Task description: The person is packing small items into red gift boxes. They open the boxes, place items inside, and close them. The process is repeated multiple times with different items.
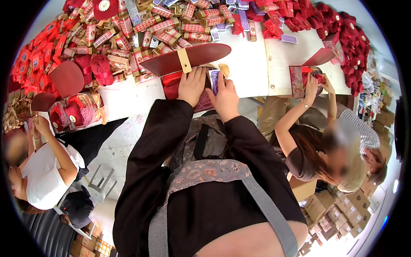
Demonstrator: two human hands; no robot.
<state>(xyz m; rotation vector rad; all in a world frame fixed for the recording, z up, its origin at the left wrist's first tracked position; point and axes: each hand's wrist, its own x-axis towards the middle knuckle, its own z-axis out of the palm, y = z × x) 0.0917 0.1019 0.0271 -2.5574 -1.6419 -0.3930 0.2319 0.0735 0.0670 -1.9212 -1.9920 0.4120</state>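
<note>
In front of me a gift box (200, 113) stands at the table's edge, its dark red lid (205, 55) raised with a cream strap (184, 60) on it. My left hand (192, 86) lies palm down over the contents, fingertips near the lid's base; what is under the palm is hidden. Folded red fabric (171, 90) shows left of it. Between thumb and index finger, my right hand (226, 99) has a purple-and-white carton (213, 79), seated in the box's right part. Pink shredded filler (204, 102) lies below, and a gold bow (223, 69) is beyond that hand.
Red-and-gold tubes (163, 25) and red packets (35, 61) are heaped along the back. Filled gift boxes (80, 110) stand at left. A co-worker's hands (310, 86) handle another open box (296, 80) at right. A stool (100, 189) stands behind, left.
</note>
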